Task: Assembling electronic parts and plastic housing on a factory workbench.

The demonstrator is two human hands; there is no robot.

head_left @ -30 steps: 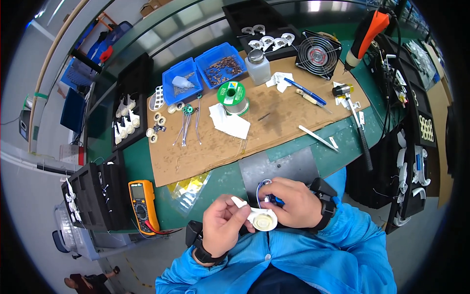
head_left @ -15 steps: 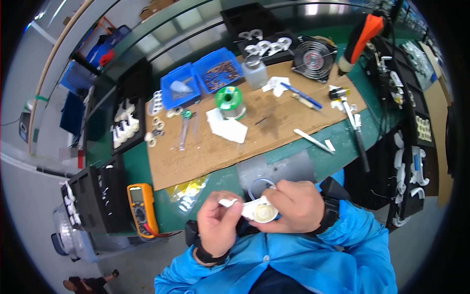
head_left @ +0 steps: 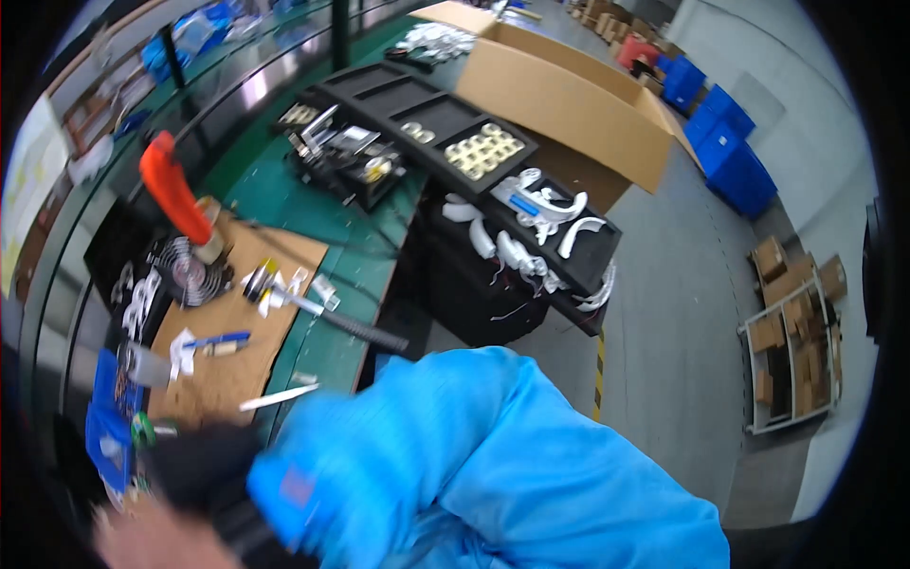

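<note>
My right hand is at the lower left, smeared by motion, with a black band around its wrist and a bright blue sleeve. Its fingers are too blurred to show whether they hold anything. My left hand is out of the picture, and so is the white plastic part with the round cup. Beyond my right hand lies a cardboard sheet, on which a white stick, a blue pen and a hammer-like tool with a black handle rest.
Blue bins, a round fan and an orange-handled tool stand along the left. Black trays hold cream rings and white curved parts. Behind them is a large open carton; a trolley with boxes stands at right.
The view has swung to the right. My left hand and the white plastic part have gone out of sight, and my right hand now appears blurred at the lower left.
</note>
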